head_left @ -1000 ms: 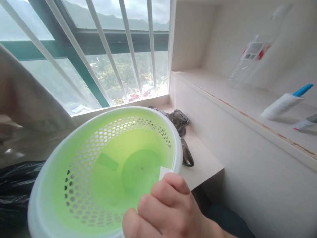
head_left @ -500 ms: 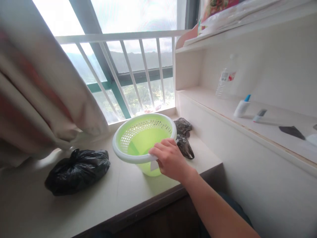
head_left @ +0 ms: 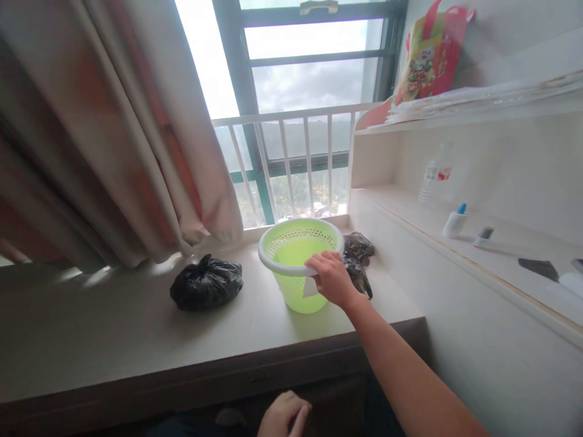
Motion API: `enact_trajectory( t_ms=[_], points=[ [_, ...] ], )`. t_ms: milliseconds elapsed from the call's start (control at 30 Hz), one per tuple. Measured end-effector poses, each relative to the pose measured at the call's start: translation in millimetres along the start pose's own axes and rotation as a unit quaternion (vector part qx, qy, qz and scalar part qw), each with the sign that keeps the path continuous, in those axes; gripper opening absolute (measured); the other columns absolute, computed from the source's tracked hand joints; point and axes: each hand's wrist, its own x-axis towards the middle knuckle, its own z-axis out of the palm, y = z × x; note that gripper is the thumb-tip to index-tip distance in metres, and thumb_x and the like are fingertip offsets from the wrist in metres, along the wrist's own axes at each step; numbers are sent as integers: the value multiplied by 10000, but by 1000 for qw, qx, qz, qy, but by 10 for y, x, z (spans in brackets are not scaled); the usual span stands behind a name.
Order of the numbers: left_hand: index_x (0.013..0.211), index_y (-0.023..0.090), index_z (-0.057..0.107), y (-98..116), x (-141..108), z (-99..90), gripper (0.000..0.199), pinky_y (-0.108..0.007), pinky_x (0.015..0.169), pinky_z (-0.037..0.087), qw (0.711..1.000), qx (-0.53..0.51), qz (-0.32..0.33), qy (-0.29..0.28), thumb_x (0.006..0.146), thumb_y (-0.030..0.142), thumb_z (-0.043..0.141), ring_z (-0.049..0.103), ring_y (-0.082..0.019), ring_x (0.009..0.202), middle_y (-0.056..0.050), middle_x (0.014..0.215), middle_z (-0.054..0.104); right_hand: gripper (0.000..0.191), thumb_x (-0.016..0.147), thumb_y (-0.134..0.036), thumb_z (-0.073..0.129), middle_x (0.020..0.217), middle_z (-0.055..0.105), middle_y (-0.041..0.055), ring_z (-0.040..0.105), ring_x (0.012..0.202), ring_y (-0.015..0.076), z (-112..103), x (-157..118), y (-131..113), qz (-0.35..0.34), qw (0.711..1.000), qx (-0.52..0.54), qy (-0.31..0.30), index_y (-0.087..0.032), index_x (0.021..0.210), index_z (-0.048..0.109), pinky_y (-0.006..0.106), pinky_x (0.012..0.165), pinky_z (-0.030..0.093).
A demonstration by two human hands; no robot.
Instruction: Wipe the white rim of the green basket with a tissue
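Observation:
A light green plastic basket (head_left: 303,291) with a white rim and a perforated upper wall stands on the pale sill. My right hand (head_left: 331,278) grips the near right part of its rim, fingers wrapped over the edge. The inside that shows holds nothing. At the bottom of the view, below the sill's front edge, is my left hand (head_left: 285,414), its fingers curled together; whether it holds anything is hidden. A knotted black plastic bag (head_left: 207,284) lies left of the basket, and a crumpled dark bag (head_left: 358,247) lies behind my right hand, touching or close to the basket.
Curtains (head_left: 136,139) hang at the left, and a white railing (head_left: 307,164) crosses the window. On the right shelf (head_left: 387,200) are a clear bottle (head_left: 429,181), a white bottle with a blue cap (head_left: 454,223) and a small tube (head_left: 483,237). A red bag (head_left: 432,51) stands above.
The view has tilted up and shifted left, showing more curtain and the red bag. My left hand has come into view at the bottom. My right hand still grips the rim.

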Motion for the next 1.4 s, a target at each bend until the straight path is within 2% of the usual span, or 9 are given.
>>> enact_trajectory(
  t_ms=[167, 267, 367, 567, 667, 800, 900, 1067, 1400],
  points=[
    [955, 256, 770, 338, 201, -813, 385, -290, 899, 572, 964, -13, 126, 234, 1045, 463, 458, 697, -159, 974, -42, 1006, 737, 235, 838, -68, 616, 923, 687, 13, 510, 937, 216, 69, 21, -32, 6, 1000, -14, 18, -230, 1005, 649, 359, 926, 298],
    [958, 277, 773, 629, 463, -1219, 300, -323, 1018, 524, 917, -7, 208, 341, 1028, 399, 508, 670, -163, 1098, -33, 1080, 730, 252, 835, -64, 617, 923, 685, 10, 511, 935, 215, 76, 13, -52, 9, 999, -19, 28, -235, 1019, 646, 360, 932, 304],
    [1023, 307, 753, 941, 744, -1451, 237, -329, 1162, 460, 873, -3, 276, 402, 1025, 314, 515, 624, -136, 1254, 1, 1202, 705, 252, 840, -56, 606, 904, 677, 6, 508, 922, 213, 60, 3, -62, 9, 999, -24, 34, -238, 1012, 641, 359, 926, 309],
    [1269, 337, 673, 1298, 1330, -1509, 284, -363, 1274, 364, 861, 43, 322, 392, 1042, 312, 503, 615, -124, 1350, 43, 1299, 720, 163, 910, -106, 565, 886, 660, 7, 497, 904, 212, 96, 62, -31, -4, 998, -39, 44, -232, 998, 620, 361, 907, 322],
    [1307, 291, 663, 1294, 1556, -1521, 313, -370, 1229, 350, 862, 71, 300, 401, 1054, 305, 479, 643, -146, 1293, 15, 1312, 729, 158, 944, -148, 561, 930, 677, 0, 495, 913, 208, 161, 154, -9, -5, 998, -42, 47, -232, 1068, 610, 359, 909, 324],
    [1291, 279, 689, 1235, 1771, -1636, 335, -336, 1103, 408, 859, 102, 296, 404, 1057, 290, 449, 657, -146, 1194, 14, 1244, 750, 95, 961, -156, 544, 907, 665, -7, 482, 903, 207, 245, 303, 18, 1, 998, -44, 49, -237, 996, 578, 362, 906, 318],
    [1271, 260, 706, 1196, 1914, -1717, 335, -349, 1106, 403, 853, 125, 298, 409, 1045, 280, 460, 650, -166, 1181, 4, 1198, 765, 77, 973, -166, 539, 915, 672, -12, 484, 895, 201, 297, 393, 44, 0, 997, -42, 57, -239, 966, 561, 360, 896, 318],
    [1257, 231, 720, 1129, 2064, -1740, 362, -365, 1117, 407, 831, 134, 323, 433, 1033, 252, 436, 649, -190, 1183, -7, 1136, 782, 76, 987, -169, 535, 873, 661, -8, 486, 861, 195, 354, 464, 62, 2, 995, -62, 77, -232, 974, 575, 364, 893, 324],
    [1194, 253, 752, 1147, 2089, -1780, 308, -394, 1362, 238, 850, 69, 305, 424, 1032, 243, 490, 700, -135, 1202, 43, 1097, 802, 150, 922, -93, 538, 803, 618, -7, 490, 826, 192, 365, 517, 133, -13, 994, -72, 78, -232, 966, 573, 371, 848, 331]
  ],
)
